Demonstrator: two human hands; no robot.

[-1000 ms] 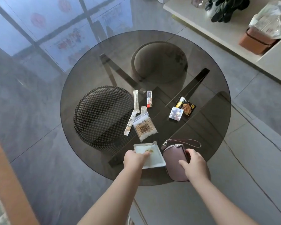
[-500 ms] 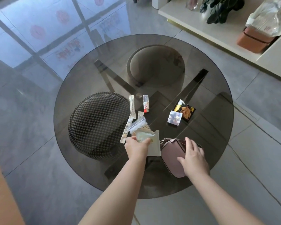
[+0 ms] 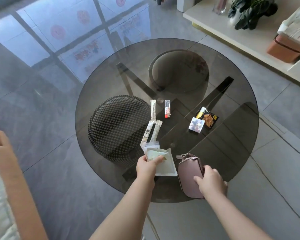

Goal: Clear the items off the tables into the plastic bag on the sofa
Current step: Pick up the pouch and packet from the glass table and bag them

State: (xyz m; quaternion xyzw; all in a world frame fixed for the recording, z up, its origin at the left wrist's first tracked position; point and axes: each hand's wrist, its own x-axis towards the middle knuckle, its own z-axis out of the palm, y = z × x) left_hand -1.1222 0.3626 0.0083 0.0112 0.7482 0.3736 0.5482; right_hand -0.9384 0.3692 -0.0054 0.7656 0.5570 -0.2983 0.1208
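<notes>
Pinching pale flat packet (image 3: 164,163) at lower centre: left hand (image 3: 146,166). Mauve pouch (image 3: 189,175) gripped by right hand (image 3: 210,181), long axis toward lower right. Sofa (image 3: 10,179) at lower left, nearer left hand.

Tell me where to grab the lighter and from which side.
Pinch the lighter across its long narrow sides, near the middle, coming straight down from above. It lies flat on the glass table with its length pointing away, red end nearest. A sachet lies close on its left, so approach from the freer right.
</notes>
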